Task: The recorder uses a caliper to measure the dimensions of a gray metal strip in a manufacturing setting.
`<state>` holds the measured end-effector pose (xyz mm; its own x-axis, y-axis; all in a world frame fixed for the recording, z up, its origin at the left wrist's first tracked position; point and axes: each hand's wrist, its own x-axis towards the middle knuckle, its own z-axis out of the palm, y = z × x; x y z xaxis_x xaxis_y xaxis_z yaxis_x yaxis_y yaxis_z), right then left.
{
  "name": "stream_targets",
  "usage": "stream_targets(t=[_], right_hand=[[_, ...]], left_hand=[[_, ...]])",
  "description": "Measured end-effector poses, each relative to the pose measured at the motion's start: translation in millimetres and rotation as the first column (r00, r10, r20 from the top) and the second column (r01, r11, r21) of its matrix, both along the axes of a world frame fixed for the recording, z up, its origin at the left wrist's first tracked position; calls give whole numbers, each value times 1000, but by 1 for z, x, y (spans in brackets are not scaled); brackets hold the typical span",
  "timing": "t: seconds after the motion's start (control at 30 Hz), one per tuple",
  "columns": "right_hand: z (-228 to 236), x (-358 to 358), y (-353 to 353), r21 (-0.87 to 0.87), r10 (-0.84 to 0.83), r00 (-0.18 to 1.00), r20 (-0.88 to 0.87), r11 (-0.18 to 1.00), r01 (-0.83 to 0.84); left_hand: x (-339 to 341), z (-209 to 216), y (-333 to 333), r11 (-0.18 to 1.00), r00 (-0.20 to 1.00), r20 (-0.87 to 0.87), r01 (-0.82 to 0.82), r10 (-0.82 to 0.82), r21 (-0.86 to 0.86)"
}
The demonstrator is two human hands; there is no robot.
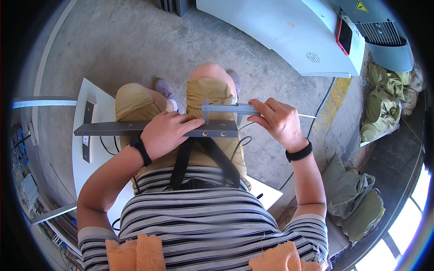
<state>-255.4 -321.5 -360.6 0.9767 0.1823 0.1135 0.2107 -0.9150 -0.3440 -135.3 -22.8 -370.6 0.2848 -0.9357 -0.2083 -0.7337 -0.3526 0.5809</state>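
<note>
A dark grey metal bar (106, 128) with several holes lies crosswise over my thighs. My left hand (165, 132) is closed around its right half, the index finger stretched along the top near the holes. In my right hand (279, 123) is a silver vernier caliper (226, 108), pinched between thumb and fingers at its slider. One caliper jaw comes down by a hole next to my left fingertip, the other beside the bar's right end. Whether the jaws touch the metal, I cannot tell. The caliper's thin depth rod sticks out to the right of my hand.
On a white board (81, 180) to my left lies another dark bar (87, 151). A pale cabinet (289, 31) at the far right carries a red-edged phone (344, 36). Green sacks (382, 108) stand on the right, and a black cable (322, 108) crosses the concrete floor.
</note>
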Motion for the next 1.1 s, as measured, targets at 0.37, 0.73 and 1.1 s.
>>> stream_targets(t=[0.37,0.73,1.1], right_hand=[[7,3,-2,113,40,998,-48,993,-35],[5,3,-2,139,26,998,-55,990,-18],[0,1,-3,73,29,999,-35,997,-27]], left_hand=[[-1,0,0,1000,1000,22,-3,4,-5],[-2,-3,1,999,994,106,2,3,-49],[-3,-4,2,999,993,121,2,5,-55]])
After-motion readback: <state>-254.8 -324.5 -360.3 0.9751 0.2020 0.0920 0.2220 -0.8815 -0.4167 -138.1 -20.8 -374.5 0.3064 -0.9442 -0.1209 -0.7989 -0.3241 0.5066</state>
